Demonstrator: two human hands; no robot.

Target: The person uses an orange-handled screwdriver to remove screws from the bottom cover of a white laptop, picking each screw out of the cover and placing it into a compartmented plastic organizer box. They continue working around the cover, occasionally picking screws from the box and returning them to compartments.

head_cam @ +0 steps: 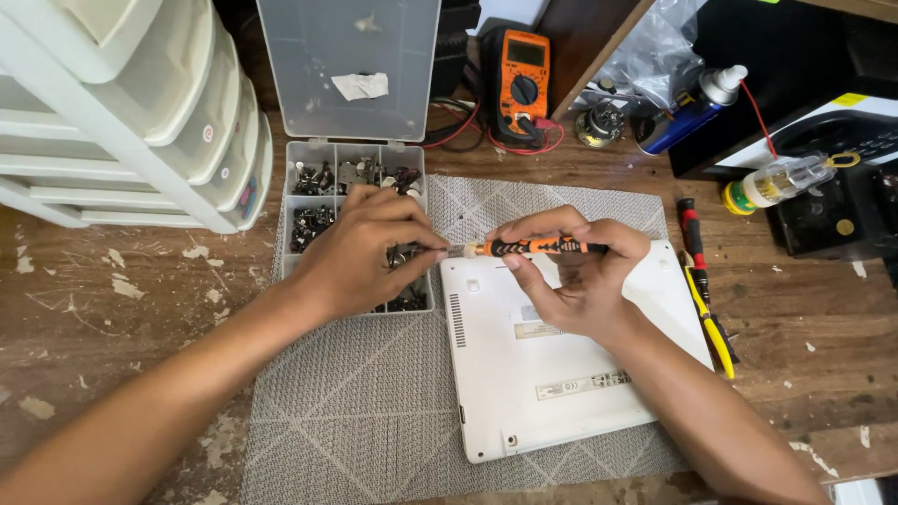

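Fingers of your left hand pinch the tip of the orange-and-black precision screwdriver; your right hand grips its handle. Both hover over the upturned white laptop. Its base cover remains fitted; the screw organizer stands open alongside.

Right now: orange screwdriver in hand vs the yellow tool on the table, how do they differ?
The orange screwdriver is held level above the white laptop by the right hand, with the left hand pinching its tip; the yellow tool lies untouched on the wooden table at the laptop's right edge. The screwdriver is orange with black grips and points sideways; the tool is yellow and lies nearly lengthwise, away from the camera. Both are slim hand tools.
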